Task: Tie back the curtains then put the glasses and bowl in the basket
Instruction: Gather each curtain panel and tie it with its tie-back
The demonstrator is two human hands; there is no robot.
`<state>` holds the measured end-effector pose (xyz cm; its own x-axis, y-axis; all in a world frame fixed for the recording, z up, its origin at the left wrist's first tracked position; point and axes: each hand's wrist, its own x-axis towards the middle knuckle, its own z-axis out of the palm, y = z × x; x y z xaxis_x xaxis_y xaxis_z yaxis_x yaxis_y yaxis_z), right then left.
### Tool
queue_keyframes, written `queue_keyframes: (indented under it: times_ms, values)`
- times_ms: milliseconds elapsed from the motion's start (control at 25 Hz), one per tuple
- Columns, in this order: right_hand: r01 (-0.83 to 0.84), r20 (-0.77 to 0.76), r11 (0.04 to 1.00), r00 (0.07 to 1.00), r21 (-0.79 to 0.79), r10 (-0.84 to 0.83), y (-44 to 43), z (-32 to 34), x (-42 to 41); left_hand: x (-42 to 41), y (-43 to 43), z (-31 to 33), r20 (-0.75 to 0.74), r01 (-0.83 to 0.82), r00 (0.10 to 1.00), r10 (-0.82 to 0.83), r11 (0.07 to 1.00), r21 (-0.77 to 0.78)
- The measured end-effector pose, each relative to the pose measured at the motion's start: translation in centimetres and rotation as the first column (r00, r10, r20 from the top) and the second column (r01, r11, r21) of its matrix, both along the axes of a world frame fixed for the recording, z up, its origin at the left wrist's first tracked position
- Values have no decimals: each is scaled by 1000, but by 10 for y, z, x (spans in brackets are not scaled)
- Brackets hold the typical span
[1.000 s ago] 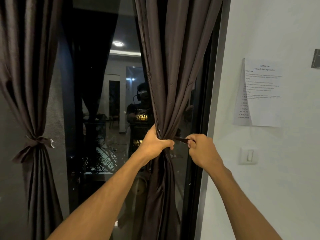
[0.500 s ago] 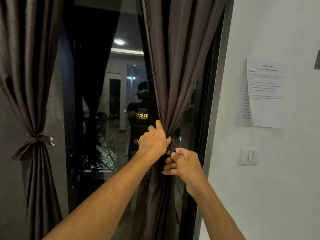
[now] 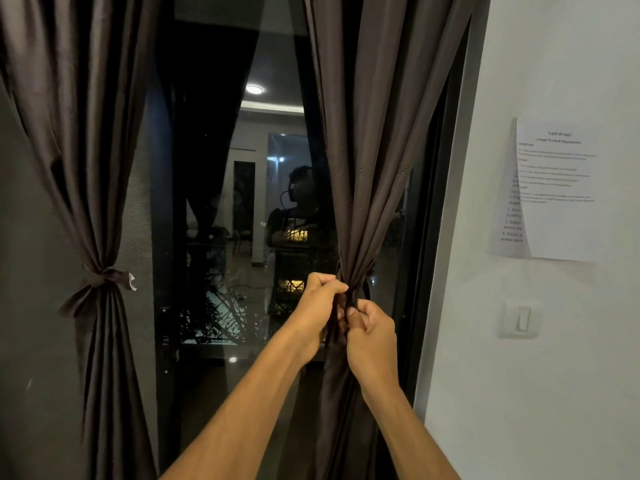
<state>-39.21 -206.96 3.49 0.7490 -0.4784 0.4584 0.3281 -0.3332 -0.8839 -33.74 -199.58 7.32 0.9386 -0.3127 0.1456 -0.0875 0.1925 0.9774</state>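
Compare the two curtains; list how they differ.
The left dark brown fabric curtain is cinched by a knotted tie; the right dark brown fabric curtain is held bunched by the left hand and right hand. Left curtain hangs untouched, right curtain gripped. Both narrow mid-height.

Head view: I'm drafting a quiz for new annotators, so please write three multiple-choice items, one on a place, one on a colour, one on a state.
1. Where is the light switch?
A. on the floor
B. on the white wall, below the taped paper
C. on a table

2. What colour is the right curtain?
A. dark brown
B. white
C. red

3. The tie-back of that curtain is:
A. untouched
B. lying on a chair
C. pinched by the left hand and the right hand

Answers: B, the switch sits on the wall under the sheet; A, the fabric is dark brown; C, both hands pinch it where the curtain is gathered.
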Motion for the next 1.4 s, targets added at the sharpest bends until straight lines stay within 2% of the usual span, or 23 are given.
queue_keyframes:
  times_ms: [160, 400, 640, 840, 1040, 1120, 1280, 1400]
  values:
    - [25, 41, 1000, 999, 1, -25, 4, 1, 0, 0, 5, -2, 13, -38, 999, 39, 999, -30]
    - [-20, 29, 995, 999, 102, 17, -4, 6, 3, 5, 18, 0, -13, 45, 999, -45, 997, -65]
    - [-56, 2, 978, 998, 199, 56, -15, 2, 10, 9, 20, 5, 6, 63, 998, -63, 996, 57]
    - [-148, 23, 905, 988, 399, 152, -12, 8, 6, 7, 22, 12, -17, 62, 998, -61, 996, 70]
    - [-167, 12, 846, 982, 507, 186, -7, 9, 6, 6, 19, 5, 32, 26, 999, -30, 994, 108]
    - [-157, 14, 848, 985, 507, 174, -9, 8, 6, 7, 19, 5, 33, 12, 999, -16, 994, 106]
    - [-103, 61, 910, 994, 402, 86, -9, 7, 5, 6, 13, 5, 58, -3, 998, -4, 994, 109]
    - [-59, 99, 911, 995, 407, 20, -11, 2, 8, 1, 8, 1, 48, 39, 998, -44, 994, 104]
